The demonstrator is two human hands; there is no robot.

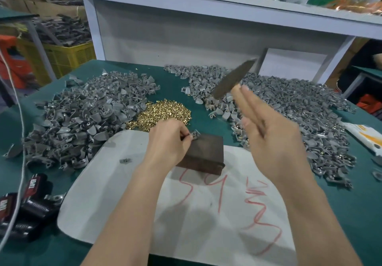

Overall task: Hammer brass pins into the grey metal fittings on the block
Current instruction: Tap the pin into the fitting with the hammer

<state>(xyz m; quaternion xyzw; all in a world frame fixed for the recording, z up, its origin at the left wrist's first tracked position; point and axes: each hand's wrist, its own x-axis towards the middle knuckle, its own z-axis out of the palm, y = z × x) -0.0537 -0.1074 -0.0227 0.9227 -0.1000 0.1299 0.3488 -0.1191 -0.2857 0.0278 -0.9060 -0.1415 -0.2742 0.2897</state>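
The left hand (167, 139) pinches a fitting (195, 135) on the block (203, 154). The right hand (272, 141) loosely grips the hammer (233, 79), raised beyond the left hand. A stray blow could hit the pinching fingers (184, 137).

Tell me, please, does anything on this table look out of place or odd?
One grey fitting lies alone on the white sheet, left of the block and apart from the heap beside it. Nothing else stands out.

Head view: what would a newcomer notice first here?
The blurred hammer is raised in the right hand, over the right pile of grey fittings. At centre, the left hand pinches a grey fitting on the dark block, with a bright heap of brass pins just behind.
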